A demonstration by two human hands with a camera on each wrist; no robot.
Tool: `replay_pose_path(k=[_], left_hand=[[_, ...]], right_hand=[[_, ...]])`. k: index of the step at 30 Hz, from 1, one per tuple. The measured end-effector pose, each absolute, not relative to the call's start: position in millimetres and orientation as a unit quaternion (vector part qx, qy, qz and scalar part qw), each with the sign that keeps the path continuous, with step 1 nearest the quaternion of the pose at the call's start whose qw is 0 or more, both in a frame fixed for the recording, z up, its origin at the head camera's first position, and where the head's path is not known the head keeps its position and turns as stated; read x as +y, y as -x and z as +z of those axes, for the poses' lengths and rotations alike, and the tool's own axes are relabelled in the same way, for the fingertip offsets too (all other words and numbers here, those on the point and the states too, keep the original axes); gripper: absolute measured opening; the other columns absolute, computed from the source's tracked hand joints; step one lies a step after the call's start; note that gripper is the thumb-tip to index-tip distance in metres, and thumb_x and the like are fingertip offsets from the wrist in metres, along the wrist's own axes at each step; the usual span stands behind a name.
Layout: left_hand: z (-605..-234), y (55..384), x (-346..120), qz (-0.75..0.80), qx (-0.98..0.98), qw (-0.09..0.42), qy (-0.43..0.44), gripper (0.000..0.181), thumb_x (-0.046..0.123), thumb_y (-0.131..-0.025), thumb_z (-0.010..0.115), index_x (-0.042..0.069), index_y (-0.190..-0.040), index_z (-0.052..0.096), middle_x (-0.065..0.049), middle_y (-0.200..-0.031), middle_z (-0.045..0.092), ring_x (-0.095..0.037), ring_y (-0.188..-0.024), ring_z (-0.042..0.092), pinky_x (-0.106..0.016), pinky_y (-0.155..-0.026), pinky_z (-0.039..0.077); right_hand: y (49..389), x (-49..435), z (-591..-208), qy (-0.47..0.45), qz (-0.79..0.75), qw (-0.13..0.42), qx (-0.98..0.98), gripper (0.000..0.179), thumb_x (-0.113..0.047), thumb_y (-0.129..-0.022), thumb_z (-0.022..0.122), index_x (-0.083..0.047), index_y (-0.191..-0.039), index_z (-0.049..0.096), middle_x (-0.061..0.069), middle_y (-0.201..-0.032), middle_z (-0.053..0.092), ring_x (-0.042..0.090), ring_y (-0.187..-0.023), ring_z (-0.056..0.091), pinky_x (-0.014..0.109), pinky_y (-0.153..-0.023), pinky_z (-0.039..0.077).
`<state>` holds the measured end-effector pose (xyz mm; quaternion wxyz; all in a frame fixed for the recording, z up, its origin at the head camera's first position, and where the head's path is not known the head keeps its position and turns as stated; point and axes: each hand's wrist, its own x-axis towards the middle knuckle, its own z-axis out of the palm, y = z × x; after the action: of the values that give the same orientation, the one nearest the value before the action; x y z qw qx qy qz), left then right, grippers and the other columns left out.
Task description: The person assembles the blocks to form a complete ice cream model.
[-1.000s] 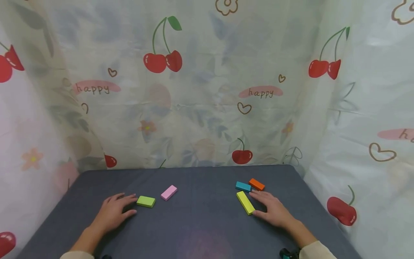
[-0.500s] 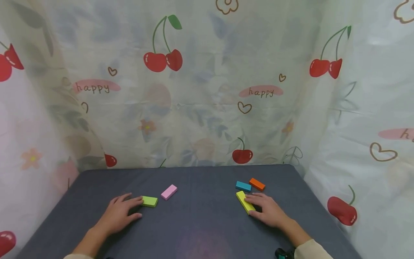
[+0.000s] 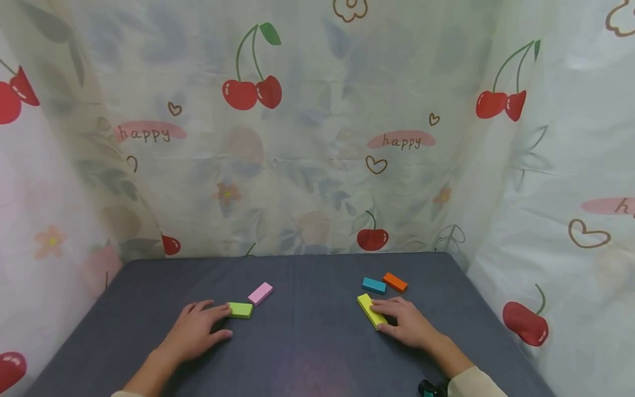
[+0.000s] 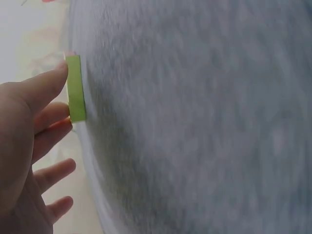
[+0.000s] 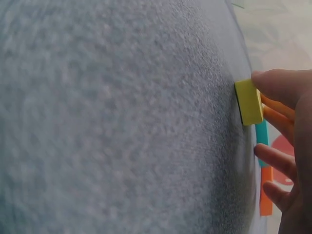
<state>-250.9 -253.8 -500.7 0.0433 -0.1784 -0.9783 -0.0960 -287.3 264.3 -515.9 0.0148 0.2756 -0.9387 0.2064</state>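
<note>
My left hand (image 3: 195, 329) lies low over the table, its fingertips touching the left end of a light green block (image 3: 241, 310). The thumb stands apart from that block in the head view. A pink block (image 3: 260, 294) lies just beyond the green one, close to its right end. My right hand (image 3: 408, 324) holds a longer yellow block (image 3: 366, 303), thumb at its near end and fingertips over its top. That yellow block (image 5: 248, 101) appears flat on the table in the right wrist view, where other fingers spread loosely.
Behind the yellow block lie a blue block (image 3: 374, 285) and an orange block (image 3: 395, 282), close together. The dark grey table (image 3: 307, 331) meets a printed curtain (image 3: 307, 138) at the back and sides. A black device (image 3: 430, 387) sits at the right wrist.
My left hand has pushed the green block right, up near the pink one. My right hand has come over the yellow block and shifted it slightly left.
</note>
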Motion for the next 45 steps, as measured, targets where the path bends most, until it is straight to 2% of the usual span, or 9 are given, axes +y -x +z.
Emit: replay_pose_path(k=[8, 17, 31, 40, 45], left_hand=[[-502.9, 249.6, -237.4, -0.094, -0.976, 0.068, 0.186, 0.054, 0.049, -0.084, 0.070, 0.017, -0.128, 0.067, 0.000, -0.133, 0.060, -0.036, -0.124, 0.049, -0.060, -0.099, 0.032], [-499.8, 254.1, -218.8, -0.093, -0.984, 0.024, 0.151, 0.054, 0.054, -0.085, 0.067, 0.019, -0.126, 0.068, 0.001, -0.131, 0.061, -0.038, -0.125, 0.049, -0.064, -0.098, 0.030], [-500.9, 257.2, -187.1, -0.089, -0.983, 0.050, 0.152, 0.055, 0.054, -0.084, 0.067, 0.017, -0.126, 0.068, 0.000, -0.130, 0.062, -0.040, -0.122, 0.049, -0.065, -0.097, 0.029], [-502.1, 258.1, -169.9, -0.096, -0.983, 0.047, 0.151, 0.057, 0.055, -0.084, 0.067, 0.018, -0.128, 0.066, -0.001, -0.132, 0.061, -0.042, -0.121, 0.049, -0.069, -0.096, 0.026], [-502.9, 259.9, -163.0, -0.081, -0.983, 0.059, 0.153, 0.058, 0.057, -0.084, 0.066, 0.018, -0.127, 0.067, 0.001, -0.131, 0.061, -0.038, -0.118, 0.051, -0.065, -0.097, 0.028]], right_hand=[[286.4, 255.9, -510.8, -0.293, 0.182, 0.019, -0.938, 0.048, -0.043, -0.090, 0.067, -0.019, -0.132, 0.064, -0.007, -0.136, 0.057, 0.021, -0.115, 0.050, 0.054, -0.096, 0.038], [281.9, 243.0, -512.4, -0.304, 0.158, 0.031, -0.939, 0.049, -0.042, -0.091, 0.066, -0.019, -0.134, 0.062, -0.006, -0.137, 0.057, 0.020, -0.115, 0.050, 0.052, -0.096, 0.039], [282.9, 216.3, -511.5, -0.294, 0.143, 0.031, -0.945, 0.046, -0.044, -0.089, 0.067, -0.020, -0.129, 0.065, -0.005, -0.132, 0.059, 0.019, -0.111, 0.050, 0.050, -0.096, 0.039], [283.2, 197.2, -512.4, -0.301, 0.156, 0.027, -0.941, 0.046, -0.046, -0.089, 0.067, -0.021, -0.127, 0.066, -0.004, -0.130, 0.059, 0.018, -0.110, 0.050, 0.049, -0.096, 0.040], [282.7, 189.8, -512.5, -0.297, 0.159, 0.028, -0.941, 0.047, -0.049, -0.088, 0.066, -0.021, -0.126, 0.066, -0.004, -0.129, 0.059, 0.018, -0.110, 0.050, 0.048, -0.095, 0.040]])
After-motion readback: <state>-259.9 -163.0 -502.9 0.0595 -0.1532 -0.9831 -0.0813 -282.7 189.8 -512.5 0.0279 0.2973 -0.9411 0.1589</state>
